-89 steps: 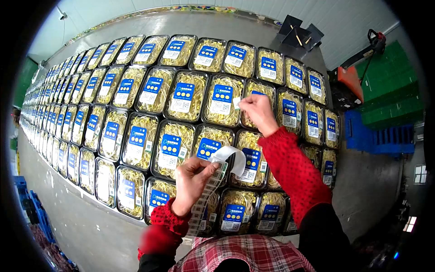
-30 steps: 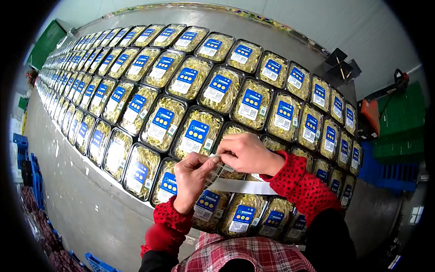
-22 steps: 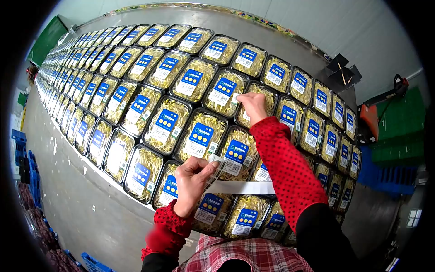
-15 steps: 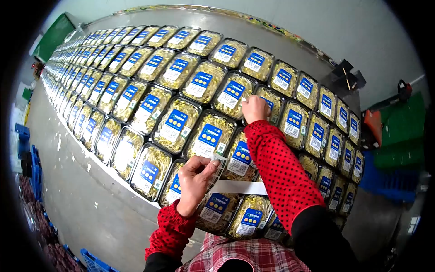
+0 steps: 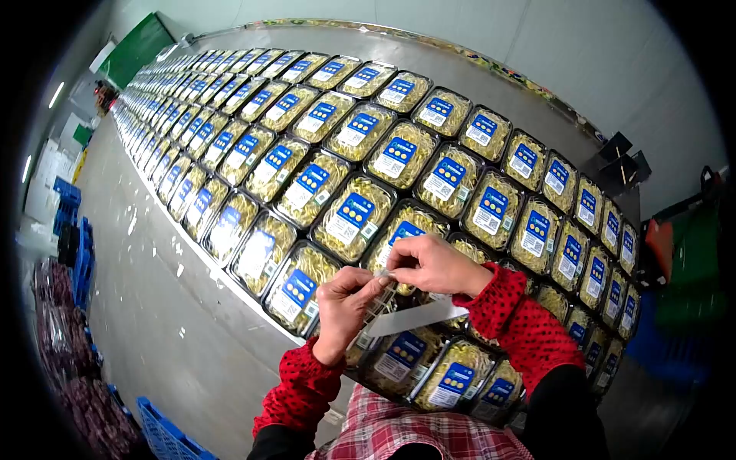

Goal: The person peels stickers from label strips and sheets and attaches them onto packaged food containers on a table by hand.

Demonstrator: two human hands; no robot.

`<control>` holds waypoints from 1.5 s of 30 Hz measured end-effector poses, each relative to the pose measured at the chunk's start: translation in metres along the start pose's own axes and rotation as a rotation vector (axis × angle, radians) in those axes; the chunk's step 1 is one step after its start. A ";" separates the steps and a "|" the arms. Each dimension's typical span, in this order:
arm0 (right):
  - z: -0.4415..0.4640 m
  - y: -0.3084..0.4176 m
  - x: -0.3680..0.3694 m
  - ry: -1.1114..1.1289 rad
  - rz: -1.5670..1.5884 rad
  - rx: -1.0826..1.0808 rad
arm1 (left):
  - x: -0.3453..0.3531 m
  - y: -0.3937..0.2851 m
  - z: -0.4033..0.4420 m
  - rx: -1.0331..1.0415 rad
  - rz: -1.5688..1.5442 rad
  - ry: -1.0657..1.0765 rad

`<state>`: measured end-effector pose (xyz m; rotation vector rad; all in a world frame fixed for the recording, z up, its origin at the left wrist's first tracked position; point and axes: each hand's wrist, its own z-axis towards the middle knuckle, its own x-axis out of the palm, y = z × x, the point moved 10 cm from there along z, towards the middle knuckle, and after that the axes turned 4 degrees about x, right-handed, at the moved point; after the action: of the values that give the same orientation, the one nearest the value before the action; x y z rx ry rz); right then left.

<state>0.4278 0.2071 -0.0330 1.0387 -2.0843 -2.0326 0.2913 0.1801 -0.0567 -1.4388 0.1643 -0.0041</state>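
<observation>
My left hand (image 5: 345,307) pinches a strip of small stickers (image 5: 418,317), whose white backing hangs to the right above the trays. My right hand (image 5: 437,264) meets it at the top of the strip, thumb and forefinger closed on a small pale sticker (image 5: 383,273) there. The sticker is partly hidden by the fingertips. Beneath and around both hands are packed trays of bean sprouts (image 5: 354,218) with blue-and-white labels. Several trays also carry a small square sticker (image 5: 369,229) near a corner.
Rows of sprout trays (image 5: 245,146) run far to the upper left. Blue crates (image 5: 165,433) and bagged dark purplish goods (image 5: 61,330) stand on the left floor. A grey wall (image 5: 583,69) lies beyond, with green and orange objects (image 5: 658,249) at the right.
My right hand has drawn back from a tray further away to the strip at my left hand, and now pinches there. The view has shifted slightly.
</observation>
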 end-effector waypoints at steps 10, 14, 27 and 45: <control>0.067 -0.174 -0.138 -1.022 0.302 0.552 | -0.047 0.039 0.063 -0.159 0.007 0.118; 0.085 -0.196 -0.140 -1.048 0.023 0.632 | -0.054 0.039 0.084 -0.121 0.015 0.178; 0.107 -0.036 -0.012 -0.124 0.258 0.055 | -0.067 0.024 0.099 -0.032 0.010 0.059; 0.189 -0.080 -0.081 -0.634 0.297 0.386 | -0.161 0.063 0.163 -0.248 -0.034 0.224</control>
<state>0.4339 0.4182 -0.0982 0.0488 -2.7950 -2.0197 0.1451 0.3656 -0.0808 -1.6872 0.3337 -0.1783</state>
